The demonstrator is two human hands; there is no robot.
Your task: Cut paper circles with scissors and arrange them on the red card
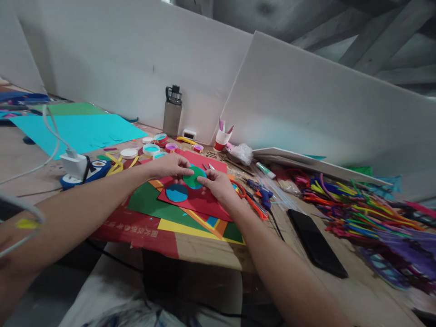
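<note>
My left hand (170, 165) and my right hand (218, 185) both pinch a green paper circle (194, 178) from either side, just above a red paper sheet (200, 200). A blue paper circle (176, 193) lies on that red sheet, below and left of the green one. Under the red sheet are stacked green (150, 204), orange and yellow (184, 228) sheets. Orange-handled scissors (250, 200) lie right beside my right hand.
Round tape rolls and lids (151, 149) sit behind my hands, with a grey bottle (172, 112) and a cup of pens (222, 138) by the white wall. A black phone (315, 243), a blue glue gun (262, 193) and a heap of pipe cleaners (361, 209) lie right; cyan paper (78, 129) and a charger (74, 164) left.
</note>
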